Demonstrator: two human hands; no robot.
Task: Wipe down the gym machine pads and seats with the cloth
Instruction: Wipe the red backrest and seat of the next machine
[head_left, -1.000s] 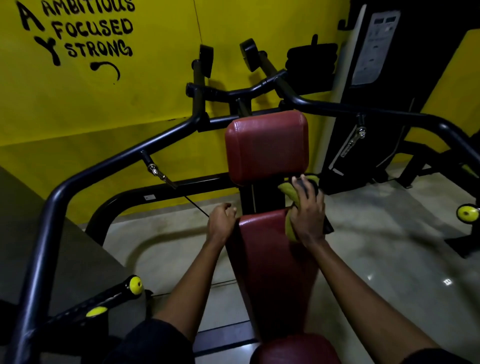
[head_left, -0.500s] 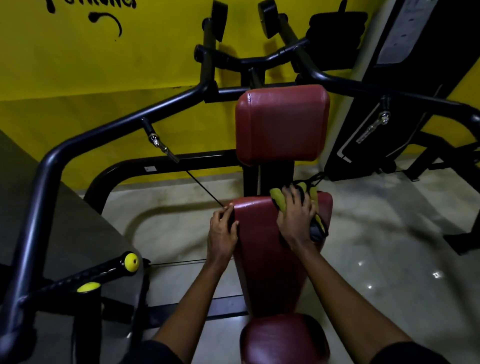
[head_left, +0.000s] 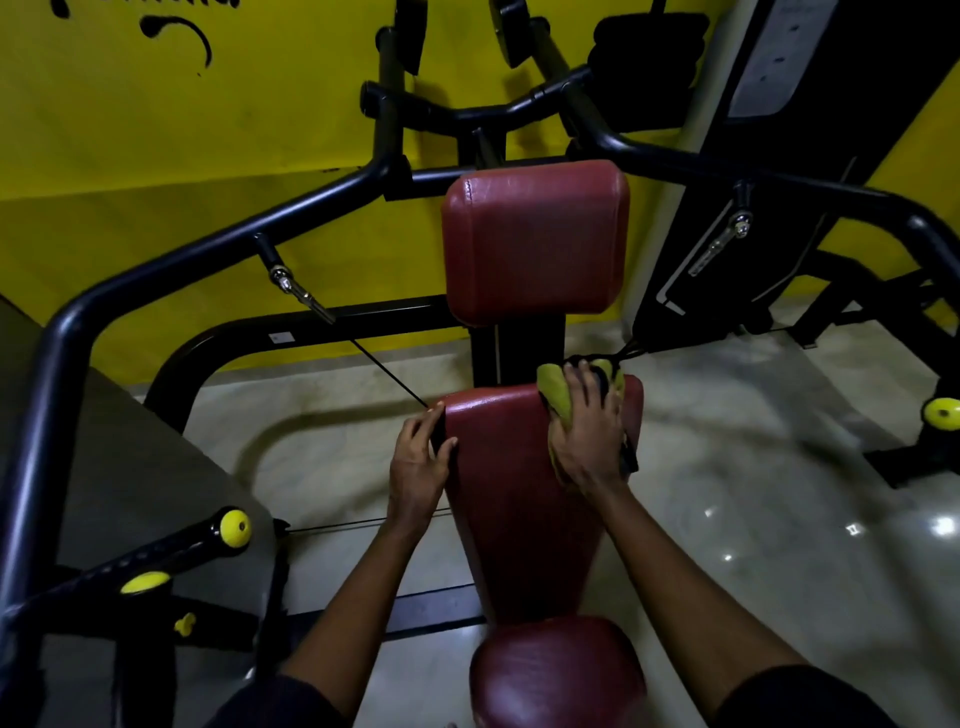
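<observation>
**Clerk:** Surroundings, largest first?

**Inspector:** One yellow wall (head_left: 156, 156) behind, with black painted marks at its top edge. One pale polished floor (head_left: 779, 519). One black tubular machine frame (head_left: 156, 270), its arms sweeping out to both sides. One dark weight tower (head_left: 831, 130) at the right rear.

**Clerk:** Pads?

**Inspector:** Three, all red. One upper pad (head_left: 535, 239), squarish, on a black post. One long pad (head_left: 519, 519) below it, tapering toward the viewer. One seat (head_left: 556, 675) nearest, partly cut off by the bottom edge.

**Clerk:** Hands?

**Inspector:** Two. The left hand (head_left: 418, 462) grasps the long pad's left edge near the top, fingers curled round it. The right hand (head_left: 587, 431) lies on the pad's upper right corner, fingers spread and bent over the cloth (head_left: 553, 389), holding it against the pad.

**Clerk:** Cloths?

**Inspector:** One, yellow-green with black parts, bunched, mostly hidden under that hand.

**Clerk:** Obstructions?

**Inspector:** One thin cable (head_left: 389, 374) slants down from the frame's left arm toward the left hand. Three round yellow end caps (head_left: 235, 528) show, two at left and one at far right.
</observation>
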